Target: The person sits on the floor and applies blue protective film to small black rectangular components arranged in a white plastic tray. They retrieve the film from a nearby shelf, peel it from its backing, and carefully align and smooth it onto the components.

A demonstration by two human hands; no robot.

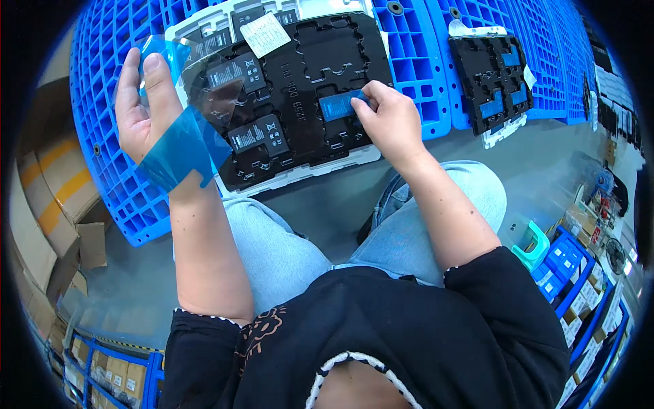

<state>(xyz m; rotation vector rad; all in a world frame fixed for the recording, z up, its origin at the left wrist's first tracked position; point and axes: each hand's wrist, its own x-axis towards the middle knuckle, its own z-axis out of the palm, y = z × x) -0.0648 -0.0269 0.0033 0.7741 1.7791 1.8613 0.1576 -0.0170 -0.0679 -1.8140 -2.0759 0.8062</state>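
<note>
My left hand (pixel 146 109) is raised beside the black tray's left end, thumb and fingers pointing up, with thin protective films in it. A blue film (pixel 174 150) wraps across the wrist, and a clear film (pixel 214 92) spreads out over the tray. At the middle right of the black tray (pixel 300 136), my right hand (pixel 392 119) pinches the edge of the blue film on a flat battery (pixel 338 106). Other dark batteries with printed labels, such as one battery (pixel 260 135) near the front left, lie in the moulded pockets. The clear film partly covers another battery (pixel 235 73).
A white paper slip (pixel 265 35) lies on the tray's back part. White trays are stacked beneath, on blue plastic pallets (pixel 116 163). To the right, a second black tray (pixel 487 78) holds several blue-covered pieces. Cardboard boxes (pixel 58 184) stand at left, blue shelving (pixel 572 259) at lower right.
</note>
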